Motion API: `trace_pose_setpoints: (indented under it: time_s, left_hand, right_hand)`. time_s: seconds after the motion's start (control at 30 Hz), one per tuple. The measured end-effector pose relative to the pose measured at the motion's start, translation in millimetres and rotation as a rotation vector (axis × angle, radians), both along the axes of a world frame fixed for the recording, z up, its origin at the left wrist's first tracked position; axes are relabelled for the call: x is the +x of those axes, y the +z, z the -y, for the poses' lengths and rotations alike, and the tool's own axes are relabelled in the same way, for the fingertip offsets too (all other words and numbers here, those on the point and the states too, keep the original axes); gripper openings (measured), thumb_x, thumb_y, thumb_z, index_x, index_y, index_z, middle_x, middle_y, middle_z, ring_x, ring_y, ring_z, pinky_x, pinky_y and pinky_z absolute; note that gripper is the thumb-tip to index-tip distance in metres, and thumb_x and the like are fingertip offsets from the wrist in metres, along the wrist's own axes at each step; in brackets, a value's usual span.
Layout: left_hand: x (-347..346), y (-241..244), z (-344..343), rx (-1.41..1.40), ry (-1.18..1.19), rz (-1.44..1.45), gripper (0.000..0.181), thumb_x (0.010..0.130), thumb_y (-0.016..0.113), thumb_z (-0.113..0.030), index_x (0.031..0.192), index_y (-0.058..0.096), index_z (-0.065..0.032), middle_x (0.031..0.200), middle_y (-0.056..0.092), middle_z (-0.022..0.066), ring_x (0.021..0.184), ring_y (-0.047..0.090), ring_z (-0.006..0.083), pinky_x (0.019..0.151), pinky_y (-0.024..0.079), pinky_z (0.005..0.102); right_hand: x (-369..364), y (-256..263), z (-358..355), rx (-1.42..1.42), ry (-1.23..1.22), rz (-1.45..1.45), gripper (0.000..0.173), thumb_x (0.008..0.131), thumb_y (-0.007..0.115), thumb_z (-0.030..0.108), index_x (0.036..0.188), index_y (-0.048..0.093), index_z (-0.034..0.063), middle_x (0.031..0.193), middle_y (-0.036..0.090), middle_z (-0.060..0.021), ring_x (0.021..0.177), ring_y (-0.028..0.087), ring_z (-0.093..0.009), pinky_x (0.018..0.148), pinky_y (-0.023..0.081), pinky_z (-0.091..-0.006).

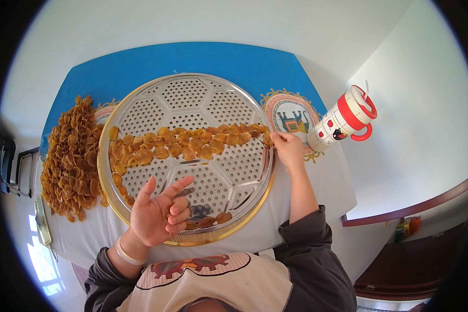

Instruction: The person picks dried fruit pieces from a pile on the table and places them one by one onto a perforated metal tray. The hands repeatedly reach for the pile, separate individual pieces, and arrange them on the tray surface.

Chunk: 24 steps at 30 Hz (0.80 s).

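Note:
A round perforated stainless-steel tray (pixel 240 163) lies before me. A band of thin, amber-brown dried slices (pixel 197 144) crosses its middle, partly overlapping. More slices follow the left rim, and a few dark ones (pixel 206 222) lie at the near rim. At the right end of the band, my right hand (pixel 289 150) pinches a slice (pixel 268 139) between thumb and fingertips, against the tray's inner edge. My left hand (pixel 160 212) hovers over the near-left part of the tray, palm up, index finger extended and other fingers curled. Whether its curled fingers hold any slices is unclear.
A large heap of the same slices (pixel 72 163) stands left of the tray. Beneath the tray is a gold-rimmed round mat (pixel 218 237). A red-and-white tumbler (pixel 341 119) with handle and straw stands at right by an elephant-patterned placemat (pixel 290 117). A phone-like object (pixel 43 222) lies at the left edge.

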State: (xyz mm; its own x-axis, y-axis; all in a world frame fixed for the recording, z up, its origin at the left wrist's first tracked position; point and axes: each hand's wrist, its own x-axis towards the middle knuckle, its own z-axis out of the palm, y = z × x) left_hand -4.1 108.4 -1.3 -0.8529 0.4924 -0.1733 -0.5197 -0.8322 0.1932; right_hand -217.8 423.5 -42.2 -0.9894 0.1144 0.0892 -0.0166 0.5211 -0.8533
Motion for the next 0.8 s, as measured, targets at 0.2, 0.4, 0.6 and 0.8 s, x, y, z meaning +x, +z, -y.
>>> trace_pose_setpoints:
  time_s: [0.2, 0.4, 0.6, 0.8]
  left_hand:
    - [-0.2, 2.4, -1.0, -0.002, 0.005, 0.018, 0.072, 0.099, 0.027, -0.063, 0.146, 0.041, -0.0099, 0.075, 0.043, 0.0016, 0.063, 0.037, 0.0135, 0.05, 0.034, 0.0233]
    - [-0.2, -0.1, -0.3, -0.016, 0.001, 0.009, 0.071, 0.099, 0.028, -0.062, 0.145, 0.042, -0.0099, 0.075, 0.043, 0.0011, 0.063, 0.038, 0.0129, 0.051, 0.034, 0.0232]
    - [-0.4, 0.2, 0.1, -0.02, -0.002, 0.009, 0.071, 0.099, 0.028, -0.062, 0.145, 0.042, -0.0098, 0.075, 0.042, 0.0006, 0.064, 0.038, 0.0126, 0.051, 0.034, 0.023]
    - [0.4, -2.4, 2.2, -0.007, -0.006, -0.003, 0.07, 0.099, 0.028, -0.062, 0.144, 0.043, -0.01, 0.075, 0.041, 0.0006, 0.064, 0.038, 0.0128, 0.051, 0.034, 0.023]
  right_hand:
    - [7.1, 13.6, 7.3, 0.205, 0.037, -0.113, 0.021, 0.09, 0.066, 0.021, 0.099, 0.072, 0.0032, 0.087, 0.071, -0.015, 0.077, 0.067, -0.028, 0.073, 0.051, -0.0358]
    - [3.1, 11.8, 7.0, 0.359, 0.097, -0.253, 0.013, 0.091, 0.064, 0.016, 0.094, 0.069, 0.0046, 0.095, 0.067, -0.0135, 0.087, 0.064, -0.032, 0.076, 0.05, -0.0399]
    - [-3.5, 7.4, 8.5, 0.335, 0.145, -0.332, 0.012, 0.089, 0.066, 0.015, 0.095, 0.068, 0.0049, 0.097, 0.066, -0.0128, 0.089, 0.063, -0.032, 0.076, 0.05, -0.04]
    - [-0.8, 12.8, 2.2, 0.14, 0.137, -0.195, 0.023, 0.081, 0.075, 0.013, 0.1, 0.067, 0.0034, 0.098, 0.069, -0.0114, 0.087, 0.065, -0.025, 0.077, 0.051, -0.0373]
